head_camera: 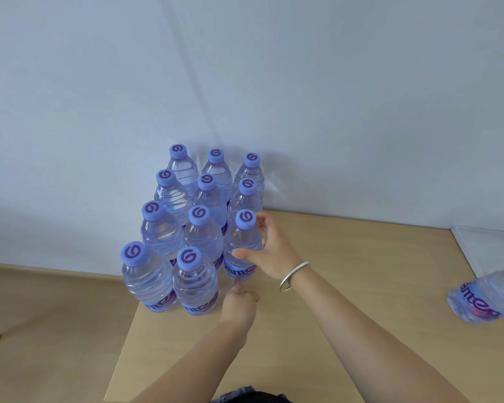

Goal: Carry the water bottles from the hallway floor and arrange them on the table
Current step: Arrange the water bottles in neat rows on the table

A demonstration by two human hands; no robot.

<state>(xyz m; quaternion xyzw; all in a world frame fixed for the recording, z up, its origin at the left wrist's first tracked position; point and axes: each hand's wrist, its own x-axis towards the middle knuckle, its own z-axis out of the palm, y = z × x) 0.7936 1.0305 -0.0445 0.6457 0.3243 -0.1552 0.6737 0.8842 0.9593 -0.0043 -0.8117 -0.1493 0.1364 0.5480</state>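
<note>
Already, eleven water bottles [204, 228] stood upright on the table [346, 286], packed in rows of three against the white wall [245, 68], with a front row of only two. The newest bottle [243, 245] stood at the right end of the third row, its long axis vertical and its cap up. The right hand [269, 250] wrapped it from the right side, thumb across the label and fingers curled behind the neck. The left hand [240, 301] lay just below, loosely curled, its fingertips at the bottle's base — whether it touched the bottle could not be told. Both hands were close to this bottle, the right one carrying the grip. The open slot lay directly in front of it, at the right of the front pair, and any nudge leftward would press it into neighbours already touching. To the left, the table's edge ran just beside the front bottles, leaving little room there; to the right, bare tabletop stretched wide. One more bottle [486, 298] lay tilted at the far right — what supported it was out of sight.
</note>
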